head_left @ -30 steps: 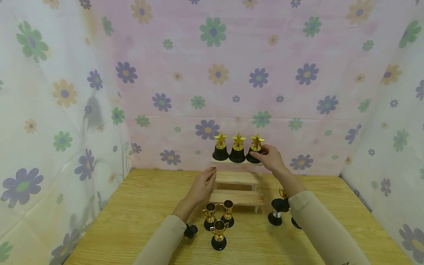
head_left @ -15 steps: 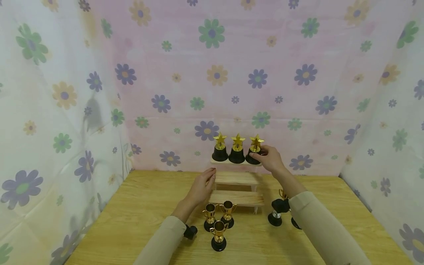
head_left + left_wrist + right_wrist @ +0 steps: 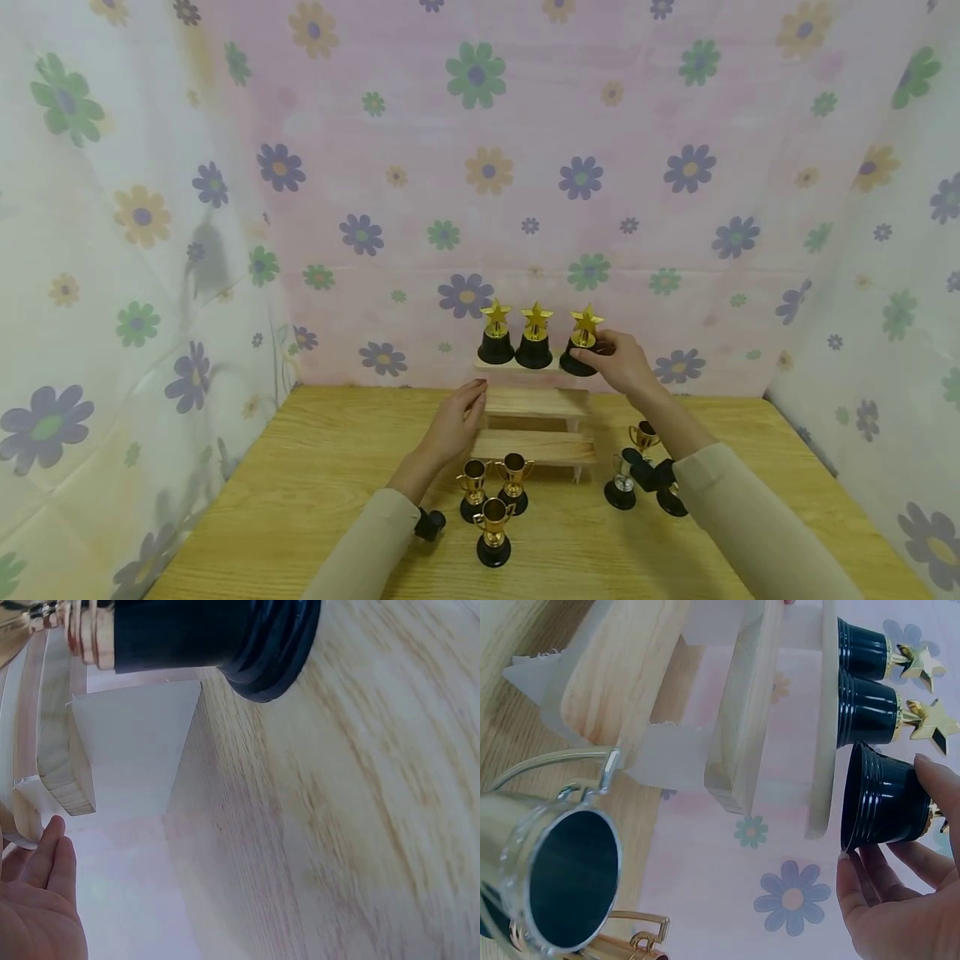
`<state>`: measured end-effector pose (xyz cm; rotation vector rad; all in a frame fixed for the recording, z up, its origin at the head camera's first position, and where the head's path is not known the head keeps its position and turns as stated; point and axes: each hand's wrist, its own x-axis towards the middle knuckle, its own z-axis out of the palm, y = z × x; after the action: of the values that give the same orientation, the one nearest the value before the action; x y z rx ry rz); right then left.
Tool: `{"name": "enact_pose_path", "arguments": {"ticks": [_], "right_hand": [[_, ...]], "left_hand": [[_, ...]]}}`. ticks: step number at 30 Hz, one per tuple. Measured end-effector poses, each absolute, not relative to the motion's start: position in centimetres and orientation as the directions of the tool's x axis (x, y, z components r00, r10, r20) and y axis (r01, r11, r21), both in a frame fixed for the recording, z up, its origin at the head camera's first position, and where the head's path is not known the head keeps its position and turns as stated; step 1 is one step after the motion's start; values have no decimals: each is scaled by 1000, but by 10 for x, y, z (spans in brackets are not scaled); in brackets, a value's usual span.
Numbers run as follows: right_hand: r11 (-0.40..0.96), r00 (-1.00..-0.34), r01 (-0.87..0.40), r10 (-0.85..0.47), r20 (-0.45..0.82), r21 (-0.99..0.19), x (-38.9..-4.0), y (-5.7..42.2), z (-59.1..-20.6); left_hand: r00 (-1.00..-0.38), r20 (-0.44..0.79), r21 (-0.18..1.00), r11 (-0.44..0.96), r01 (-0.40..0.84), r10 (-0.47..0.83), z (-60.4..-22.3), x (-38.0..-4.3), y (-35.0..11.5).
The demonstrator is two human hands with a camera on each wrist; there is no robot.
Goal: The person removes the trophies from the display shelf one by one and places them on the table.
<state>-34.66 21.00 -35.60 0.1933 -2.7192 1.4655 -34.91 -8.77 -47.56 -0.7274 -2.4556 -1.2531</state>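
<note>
My right hand (image 3: 622, 360) grips a gold star trophy (image 3: 582, 337) by its black base, thumb on one side and fingers on the other. In the right wrist view, that base (image 3: 885, 799) is held slightly apart from the top step (image 3: 823, 750). Two more star trophies, the left one (image 3: 496, 343) and the middle one (image 3: 534, 348), stand upright on the top step. My left hand (image 3: 455, 421), its fingers extended, touches the left side of the wooden stepped stand (image 3: 534, 402). The left wrist view shows its fingertips (image 3: 55, 829) against the stand's edge.
Several gold cup trophies stand before the stand, one cup (image 3: 493, 525) nearest me. A silver cup (image 3: 622, 479) and gold cups stand at the right, partly hidden by the right forearm. The wooden table (image 3: 337, 475) meets flowered cloth walls (image 3: 390, 167).
My right hand has moved slightly right with its star trophy, widening the gap from the middle trophy. My left hand has stayed at the stand.
</note>
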Motion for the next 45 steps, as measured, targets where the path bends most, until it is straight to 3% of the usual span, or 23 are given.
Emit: {"name": "enact_pose_path", "arguments": {"ticks": [27, 45], "right_hand": [[550, -958, -275, -225, 177, -788, -302, 216, -344], [550, -954, -278, -257, 157, -788, -273, 213, -353]], "left_hand": [[-826, 473, 658, 501, 562, 305, -473, -349, -87], [-834, 461, 669, 498, 552, 304, -475, -349, -88]]}}
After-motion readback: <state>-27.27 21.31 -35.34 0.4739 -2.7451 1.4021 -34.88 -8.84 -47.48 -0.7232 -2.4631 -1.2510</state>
